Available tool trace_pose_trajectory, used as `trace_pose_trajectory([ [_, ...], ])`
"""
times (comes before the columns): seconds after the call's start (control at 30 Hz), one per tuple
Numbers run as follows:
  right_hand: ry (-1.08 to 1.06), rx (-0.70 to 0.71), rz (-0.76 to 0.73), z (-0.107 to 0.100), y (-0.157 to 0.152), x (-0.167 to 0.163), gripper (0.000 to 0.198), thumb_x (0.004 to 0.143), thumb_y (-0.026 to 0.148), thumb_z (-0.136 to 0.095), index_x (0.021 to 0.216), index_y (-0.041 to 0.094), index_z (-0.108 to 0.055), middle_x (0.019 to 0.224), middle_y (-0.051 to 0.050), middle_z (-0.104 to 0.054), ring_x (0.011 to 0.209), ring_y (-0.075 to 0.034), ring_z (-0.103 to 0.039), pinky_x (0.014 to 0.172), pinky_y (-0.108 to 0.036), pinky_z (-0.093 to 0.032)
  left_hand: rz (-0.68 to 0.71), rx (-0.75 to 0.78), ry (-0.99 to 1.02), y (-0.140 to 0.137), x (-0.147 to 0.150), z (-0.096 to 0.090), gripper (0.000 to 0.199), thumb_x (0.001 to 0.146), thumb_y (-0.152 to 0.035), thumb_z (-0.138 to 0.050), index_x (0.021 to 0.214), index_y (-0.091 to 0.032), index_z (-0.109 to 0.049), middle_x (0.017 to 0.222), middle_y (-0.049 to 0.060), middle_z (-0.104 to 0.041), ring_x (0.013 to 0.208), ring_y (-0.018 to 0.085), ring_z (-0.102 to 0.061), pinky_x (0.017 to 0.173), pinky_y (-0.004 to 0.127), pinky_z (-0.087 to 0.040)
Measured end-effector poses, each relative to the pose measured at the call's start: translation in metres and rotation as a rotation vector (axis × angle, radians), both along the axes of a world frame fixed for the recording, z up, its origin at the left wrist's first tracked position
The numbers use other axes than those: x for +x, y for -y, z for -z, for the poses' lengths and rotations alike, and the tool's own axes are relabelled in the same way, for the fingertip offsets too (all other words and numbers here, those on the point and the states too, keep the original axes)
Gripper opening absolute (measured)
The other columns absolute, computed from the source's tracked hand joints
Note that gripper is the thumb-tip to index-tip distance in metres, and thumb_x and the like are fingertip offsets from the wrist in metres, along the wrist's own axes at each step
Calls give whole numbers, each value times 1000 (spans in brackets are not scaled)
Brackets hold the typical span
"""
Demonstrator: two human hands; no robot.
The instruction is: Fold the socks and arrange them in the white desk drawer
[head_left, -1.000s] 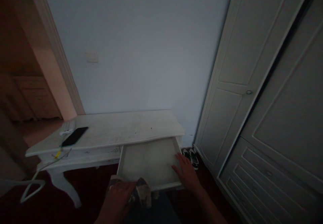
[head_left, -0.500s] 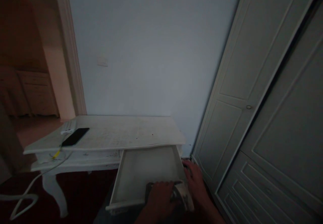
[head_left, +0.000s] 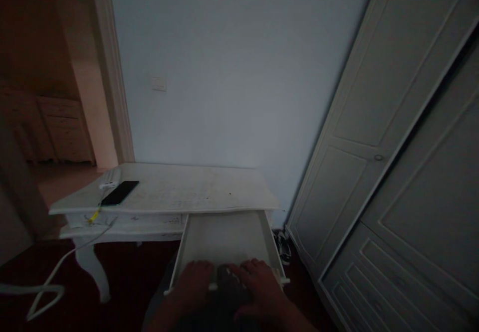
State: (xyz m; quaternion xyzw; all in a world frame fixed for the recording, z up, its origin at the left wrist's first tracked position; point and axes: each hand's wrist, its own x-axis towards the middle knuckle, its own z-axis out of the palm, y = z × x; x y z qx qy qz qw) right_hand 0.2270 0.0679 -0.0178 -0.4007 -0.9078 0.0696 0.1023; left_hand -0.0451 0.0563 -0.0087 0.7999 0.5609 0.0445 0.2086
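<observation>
Both hands are down at the front edge of the pulled-out white wooden drawer (head_left: pixel 224 237), which juts from the right half of the white painted desk (head_left: pixel 179 192). The left hand (head_left: pixel 194 284) lies over the drawer's front lip, fingers draped forward and close together, touching the rim. The right hand (head_left: pixel 258 284) sits just beside it, fingers slightly spread and curled over a dark, rounded object (head_left: pixel 228 279) that rests between the two hands at the drawer front; the light is too dim to tell what that object is, or whether either hand is truly clamped on it. The drawer floor behind the hands shows pale and bare-looking.

On the desk's left end, a black flat phone (head_left: pixel 120 192) lies tilted, touching a small white device (head_left: pixel 109 180) at the far corner. A yellow-tipped white cable (head_left: pixel 67 257) drops from that edge and loops across the dark red floor (head_left: pixel 123 277). To the right stands a tall white panelled wardrobe (head_left: pixel 392 137) with a small round knob (head_left: pixel 378 157); a pair of dark shoes (head_left: pixel 282 242) sits on the floor between the wardrobe and the drawer. Behind the desk, a pale blue wall (head_left: pixel 232 73) carries a light switch (head_left: pixel 158 83)
</observation>
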Motion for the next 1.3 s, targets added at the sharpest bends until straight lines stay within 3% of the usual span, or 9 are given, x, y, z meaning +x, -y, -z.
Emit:
trace_pose_trajectory([
  [0.1, 138, 6, -29, -6, -7, 12, 107, 66, 93, -76, 157, 43, -51, 125, -10, -69, 106, -34, -63, 91, -42, -49, -11, -20, -96, 0, -14, 2, 52, 88, -50, -63, 129, -19, -73, 133, 19, -74, 125, 40, -68, 110, 53, -49],
  [0.23, 257, -30, 34, -24, -6, 44, 83, 79, 70, -83, 152, 39, -59, 128, -11, -66, 113, -35, -63, 94, -40, -49, 28, -24, -78, 1, -10, -2, 62, 85, -50, -66, 142, -24, -67, 153, 14, -64, 140, 35, -59, 116, 48, -45],
  [0.4, 196, -113, 147, -51, 12, 93, 68, 87, 46, -81, 151, 37, -59, 139, -9, -64, 124, -33, -63, 103, -40, -49, 36, -13, -71, 1, -8, 0, 60, 84, -45, -66, 139, -21, -68, 152, 15, -65, 139, 36, -58, 117, 49, -44],
  [0.47, 97, -75, 265, -56, 16, 110, 63, 90, 45, -76, 150, 35, -60, 137, -11, -65, 122, -33, -65, 103, -41, -51, 47, -4, -70, 0, -8, 1, 57, 86, -44, -63, 137, -19, -69, 150, 16, -65, 139, 36, -58, 116, 49, -45],
  [0.6, -250, 119, 702, -49, 10, 128, 57, 98, 55, -59, 145, 22, -61, 135, -18, -67, 124, -36, -66, 105, -48, -52, 66, -10, -73, 0, -7, 1, 52, 89, -45, -58, 133, -19, -70, 145, 16, -68, 132, 36, -62, 110, 48, -49],
  [0.8, -576, -438, 825, -8, -25, 89, 70, 74, 49, -83, 137, 22, -67, 124, -12, -77, 122, -36, -71, 105, -46, -52, 73, -29, -109, -1, -4, 2, 48, 89, -44, -58, 130, -21, -70, 144, 15, -68, 133, 34, -62, 110, 47, -48],
  [0.97, -804, -488, 862, -4, -82, 68, 65, 71, 44, -85, 131, 22, -71, 128, -13, -77, 128, -35, -68, 105, -43, -53, 85, 15, -141, 0, -3, 4, 43, 92, -43, -56, 127, -24, -72, 139, 14, -70, 129, 34, -64, 106, 47, -49],
  [1.13, -1053, -685, 775, -10, -137, 64, 62, 78, 63, -76, 118, 16, -74, 106, -12, -82, 101, -31, -79, 86, -42, -63, 77, 12, -162, -1, 1, 3, 38, 92, -43, -57, 119, -25, -75, 131, 12, -74, 123, 33, -67, 102, 45, -51],
  [1.3, -1219, -753, 710, -6, -137, 69, 65, 73, 65, -83, 118, 19, -73, 105, -10, -82, 100, -29, -79, 88, -41, -64, 88, 22, -175, -2, 3, 7, 38, 94, -43, -57, 121, -23, -74, 130, 14, -73, 125, 35, -66, 102, 48, -51],
])
